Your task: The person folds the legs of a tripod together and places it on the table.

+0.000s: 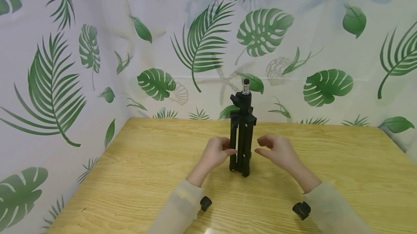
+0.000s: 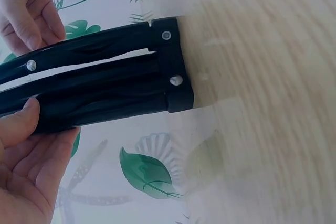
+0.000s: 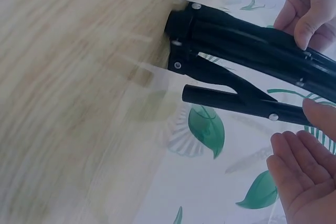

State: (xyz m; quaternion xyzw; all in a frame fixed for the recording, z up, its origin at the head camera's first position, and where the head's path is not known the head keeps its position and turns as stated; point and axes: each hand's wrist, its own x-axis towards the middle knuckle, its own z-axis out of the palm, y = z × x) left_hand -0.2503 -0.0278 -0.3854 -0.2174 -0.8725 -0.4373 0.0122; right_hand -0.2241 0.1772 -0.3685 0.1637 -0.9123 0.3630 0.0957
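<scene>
A black tripod light stand (image 1: 241, 136) stands upright on the table, folded down, with a silver spigot (image 1: 246, 88) and a side knob (image 1: 234, 100) at its top. My left hand (image 1: 216, 151) grips the lower legs from the left, thumb (image 2: 21, 124) across the front and fingers behind. On the opposite side, my right hand (image 1: 277, 150) is held with its fingers apart and the palm toward the stand. In the right wrist view, one leg (image 3: 226, 98) angles slightly away from the bottom hub, and the right thumb (image 3: 320, 116) overlaps it.
The wood-grain table (image 1: 137, 176) runs back to a leaf-printed cloth (image 1: 208, 46) hanging behind and along the left. Small black devices (image 1: 206, 203) sit by both sleeve cuffs.
</scene>
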